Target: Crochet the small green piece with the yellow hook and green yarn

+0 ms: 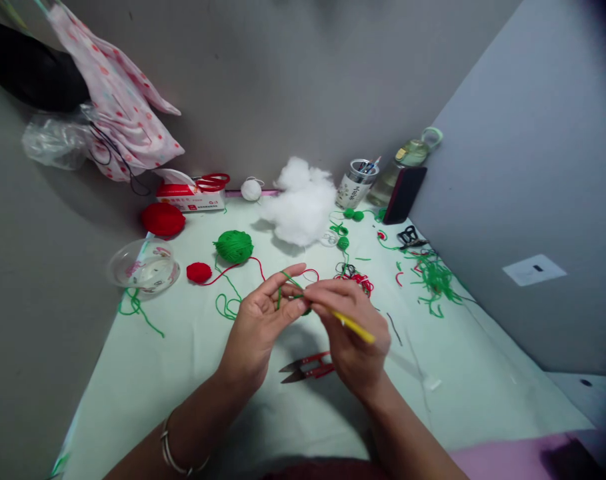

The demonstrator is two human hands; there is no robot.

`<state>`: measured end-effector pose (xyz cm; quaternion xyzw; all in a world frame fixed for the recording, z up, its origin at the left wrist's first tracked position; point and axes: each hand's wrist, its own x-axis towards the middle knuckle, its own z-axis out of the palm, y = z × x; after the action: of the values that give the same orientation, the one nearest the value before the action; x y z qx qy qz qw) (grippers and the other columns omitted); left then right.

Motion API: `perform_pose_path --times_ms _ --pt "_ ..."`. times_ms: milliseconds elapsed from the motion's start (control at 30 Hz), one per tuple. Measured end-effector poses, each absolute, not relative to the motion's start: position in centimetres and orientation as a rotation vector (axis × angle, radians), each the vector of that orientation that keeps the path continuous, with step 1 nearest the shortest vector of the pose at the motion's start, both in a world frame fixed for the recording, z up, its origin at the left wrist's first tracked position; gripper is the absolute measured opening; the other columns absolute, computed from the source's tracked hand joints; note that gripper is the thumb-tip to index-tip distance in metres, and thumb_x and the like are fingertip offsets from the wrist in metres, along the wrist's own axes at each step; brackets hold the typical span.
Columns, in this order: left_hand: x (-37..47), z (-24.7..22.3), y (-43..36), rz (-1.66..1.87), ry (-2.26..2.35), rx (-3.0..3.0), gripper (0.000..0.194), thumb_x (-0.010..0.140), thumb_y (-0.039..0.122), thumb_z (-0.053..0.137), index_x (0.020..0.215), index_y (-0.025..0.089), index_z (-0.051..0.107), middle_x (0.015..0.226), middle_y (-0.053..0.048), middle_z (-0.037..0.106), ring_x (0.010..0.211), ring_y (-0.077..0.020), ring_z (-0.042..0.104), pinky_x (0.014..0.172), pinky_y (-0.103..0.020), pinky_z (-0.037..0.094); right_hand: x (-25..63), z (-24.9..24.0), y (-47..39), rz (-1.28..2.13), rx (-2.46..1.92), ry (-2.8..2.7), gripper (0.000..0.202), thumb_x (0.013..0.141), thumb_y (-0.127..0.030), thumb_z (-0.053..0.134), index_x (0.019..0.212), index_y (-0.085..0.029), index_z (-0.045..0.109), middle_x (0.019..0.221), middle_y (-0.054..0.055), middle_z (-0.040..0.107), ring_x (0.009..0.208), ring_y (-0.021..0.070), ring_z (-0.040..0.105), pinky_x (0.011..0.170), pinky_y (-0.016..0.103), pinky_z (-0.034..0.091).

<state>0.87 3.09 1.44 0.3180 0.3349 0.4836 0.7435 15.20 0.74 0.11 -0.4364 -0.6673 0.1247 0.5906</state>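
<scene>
Green yarn [291, 283] loops over the raised index finger of my left hand [260, 317], whose thumb and fingers pinch a small dark green piece mostly hidden by the fingertips. My right hand [353, 327] grips a crochet hook [353, 327] by its yellow handle; its tip meets the work at my left fingertips. The ball of green yarn [234, 247] rests beyond my left hand, beside a small ball of red yarn [199, 273] with a trailing strand. Below my hands lie red-handled thread snips [307, 367], partly covered by my right hand.
White stuffing [303, 203] sits at the back, near a pen can [357, 183], a bottle [403, 167] and a dark phone [405, 195]. Green yarn scraps [437, 280] lie at right. On the left stand a clear plastic bowl [145, 267], a red yarn ball [163, 219] and a box [191, 199].
</scene>
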Motion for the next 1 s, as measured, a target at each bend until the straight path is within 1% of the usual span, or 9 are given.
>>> perform_pose_path --times_ms 100,200,267,333,467,567,800,900,1000 --pt "0.7 1.5 3.5 0.958 0.671 0.514 0.035 0.079 0.023 0.088 0.113 0.017 0.082 0.079 0.003 0.064 0.052 -0.0028 0.033 0.075 -0.023 0.051 15.4 -0.1 0.6 0.144 -1.018 -1.605 0.037 0.095 -0.007 0.067 0.12 -0.032 0.079 0.107 0.007 0.08 0.09 0.0206 0.073 0.076 0.037 0.06" --pt "0.2 1.8 4.1 0.912 0.641 0.437 0.029 0.079 0.02 0.087 0.107 0.015 0.083 0.062 0.009 0.048 0.049 -0.0026 0.023 0.084 -0.026 0.054 15.8 0.3 0.9 0.377 -1.003 -1.366 0.025 0.1 -0.013 0.063 0.109 -0.028 0.081 0.096 0.006 0.079 0.08 0.0183 0.07 0.069 0.034 0.058" --pt "0.0 2.0 4.3 0.961 0.67 0.48 0.031 0.079 0.019 0.087 0.11 0.017 0.083 0.062 0.009 0.047 0.051 -0.0038 0.026 0.084 -0.025 0.052 16.0 0.6 1.1 0.6 -0.978 -1.201 0.02 0.103 -0.021 0.061 0.102 -0.025 0.081 0.09 0.005 0.077 0.069 0.0159 0.065 0.061 0.032 0.055" --pt "-0.1 2.0 4.3 0.996 0.706 0.581 0.032 0.078 0.02 0.088 0.11 0.02 0.083 0.072 0.005 0.058 0.056 -0.0055 0.035 0.078 -0.024 0.049 16.0 0.7 1.2 0.744 -0.948 -1.16 0.019 0.102 -0.027 0.063 0.098 -0.024 0.081 0.09 0.005 0.077 0.066 0.015 0.063 0.059 0.031 0.054" --pt "0.2 1.8 3.8 0.974 0.725 0.76 0.032 0.083 0.025 0.085 0.115 0.025 0.082 0.087 -0.001 0.068 0.085 -0.0156 0.057 0.088 -0.029 0.046 15.9 0.5 1.3 0.794 -0.983 -1.208 0.014 0.1 -0.03 0.069 0.099 -0.026 0.082 0.086 0.003 0.076 0.07 0.0144 0.064 0.062 0.029 0.054" --pt "0.1 1.7 3.7 0.957 0.734 0.817 0.035 0.086 0.027 0.082 0.121 0.027 0.08 0.093 -0.003 0.068 0.092 -0.0185 0.057 0.092 -0.032 0.043 16.1 0.3 1.4 0.866 -0.965 -1.126 0.017 0.101 -0.033 0.067 0.098 -0.025 0.082 0.085 0.003 0.075 0.067 0.0134 0.064 0.06 0.028 0.053" --pt "-0.3 1.7 3.7 0.977 0.78 0.856 0.036 0.084 0.029 0.083 0.12 0.027 0.081 0.091 -0.002 0.063 0.086 -0.0175 0.052 0.082 -0.03 0.042 16.4 0.7 1.3 0.932 -0.93 -1.076 0.023 0.104 -0.036 0.061 0.095 -0.022 0.076 0.09 0.005 0.078 0.066 0.0142 0.065 0.061 0.029 0.055" --pt "-0.3 1.6 3.6 1.008 0.811 0.894 0.033 0.085 0.027 0.083 0.117 0.029 0.082 0.089 0.0 0.062 0.084 -0.0157 0.053 0.081 -0.028 0.042 16.2 1.0 0.8 0.78 -0.978 -1.199 0.022 0.107 -0.028 0.055 0.1 -0.023 0.075 0.092 0.005 0.078 0.068 0.0142 0.067 0.063 0.03 0.056" --pt "0.1 1.5 3.4 1.083 0.887 0.916 0.034 0.083 0.022 0.085 0.116 0.028 0.081 0.084 0.002 0.062 0.08 -0.0134 0.054 0.08 -0.026 0.044 15.8 0.8 0.4 0.452 -0.995 -1.457 0.025 0.106 -0.016 0.052 0.113 -0.025 0.074 0.095 0.005 0.079 0.075 0.0162 0.07 0.069 0.033 0.059"
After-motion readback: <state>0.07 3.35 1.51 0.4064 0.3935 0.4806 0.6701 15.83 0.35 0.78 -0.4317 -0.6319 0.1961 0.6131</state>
